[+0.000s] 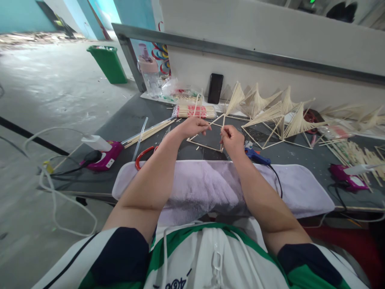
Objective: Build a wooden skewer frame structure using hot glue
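Observation:
A small frame of thin wooden sticks (206,147) rests on the grey table, with other sticks rising from it. My left hand (197,127) is over its left side, fingertips pinched at a thin stick. Close by on the right, my right hand (232,138) has its fingers closed around an upright stick of the frame. The two hands are a little apart. To the right of them stand joined models of fanned sticks (260,102). A blue glue gun (257,155) lies just right of my right wrist.
A lilac towel (207,180) covers the table's front edge. Behind are a black phone (215,88), a stick packet (195,111) and a bottle (149,76). Magenta power strips (104,155) with cables, loose sticks (150,132) and red-handled scissors (144,155) lie left.

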`<state>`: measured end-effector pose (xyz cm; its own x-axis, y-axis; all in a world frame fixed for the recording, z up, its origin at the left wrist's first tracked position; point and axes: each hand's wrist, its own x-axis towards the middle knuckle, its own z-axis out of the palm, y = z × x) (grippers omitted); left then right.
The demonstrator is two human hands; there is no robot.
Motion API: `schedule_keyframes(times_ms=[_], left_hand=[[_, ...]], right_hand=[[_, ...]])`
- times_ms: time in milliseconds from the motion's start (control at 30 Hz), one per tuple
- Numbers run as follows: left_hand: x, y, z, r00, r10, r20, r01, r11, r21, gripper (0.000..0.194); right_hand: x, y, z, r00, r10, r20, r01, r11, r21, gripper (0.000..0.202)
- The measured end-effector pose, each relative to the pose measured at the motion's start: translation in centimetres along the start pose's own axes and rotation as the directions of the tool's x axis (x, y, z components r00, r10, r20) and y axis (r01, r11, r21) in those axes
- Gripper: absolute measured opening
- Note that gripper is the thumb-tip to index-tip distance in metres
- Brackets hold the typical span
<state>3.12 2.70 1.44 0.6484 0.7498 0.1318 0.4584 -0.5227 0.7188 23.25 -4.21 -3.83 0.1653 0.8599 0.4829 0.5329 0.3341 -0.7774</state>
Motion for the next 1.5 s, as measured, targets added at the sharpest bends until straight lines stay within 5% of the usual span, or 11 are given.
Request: schedule_keyframes(times_ms=[1500], left_hand=[[0.0,0.4,0.4,0.999,-0.013,-0.050,0.012,0.999,-0.037,0.028]], right_hand=[[0.0,-0.5,-0.3,1.000,0.004,-0.002,-0.004,1.000,-0.024,0.019]])
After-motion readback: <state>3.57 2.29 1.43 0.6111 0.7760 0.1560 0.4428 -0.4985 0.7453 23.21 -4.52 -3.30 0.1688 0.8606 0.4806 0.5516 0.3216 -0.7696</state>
